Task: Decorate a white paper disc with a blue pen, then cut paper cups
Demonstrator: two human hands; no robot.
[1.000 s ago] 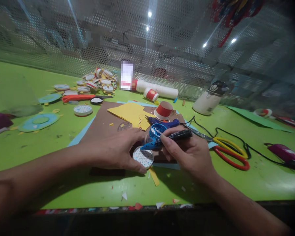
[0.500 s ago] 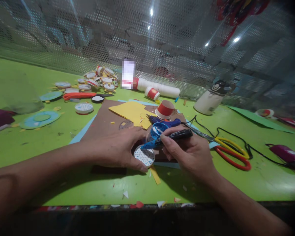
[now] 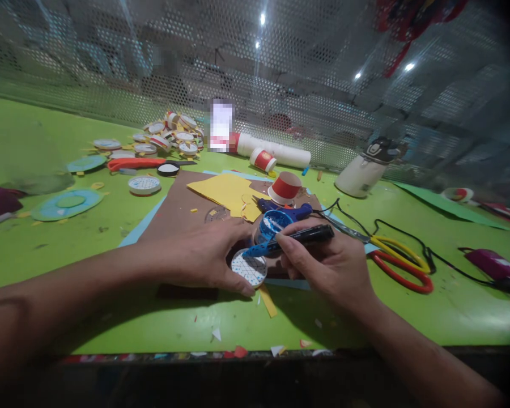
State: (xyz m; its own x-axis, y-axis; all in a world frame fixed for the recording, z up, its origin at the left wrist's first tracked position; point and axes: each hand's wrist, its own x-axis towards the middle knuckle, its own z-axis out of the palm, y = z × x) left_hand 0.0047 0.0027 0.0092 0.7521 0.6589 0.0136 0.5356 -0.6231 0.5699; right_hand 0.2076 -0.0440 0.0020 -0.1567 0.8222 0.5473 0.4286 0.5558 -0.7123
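Little changed: blue-fronted black marker pen (image 3: pixel 309 234) still at round, white, blue-dotted disc's (image 3: pixel 250 271) far side.
Left hand (image 3: pixel 195 255) brackets disc; right hand (image 3: pixel 334 263) pinches pen.

I have the disc (image 3: pixel 255 275) in my left hand (image 3: pixel 199 252), near the front of the table (image 3: pixel 161 334), and the marker (image 3: pixel 308 235) in my right hand (image 3: pixel 329 260). Jar (image 3: pixel 261 231) just behind the disc, glue gun (image 3: pixel 296 211) behind the jar, upturned cup (image 3: pixel 286 188) behind that. Paper piece (image 3: pixel 221 192) left of the cup, on the large sheet (image 3: pixel 172 218). Scissors (image 3: pixel 402 272) right of my right hand; jug (image 3: pixel 359 174) farther back. Disc pile (image 3: pixel 174 136) at back left, cup stack (image 3: pixel 284 153) to its right.
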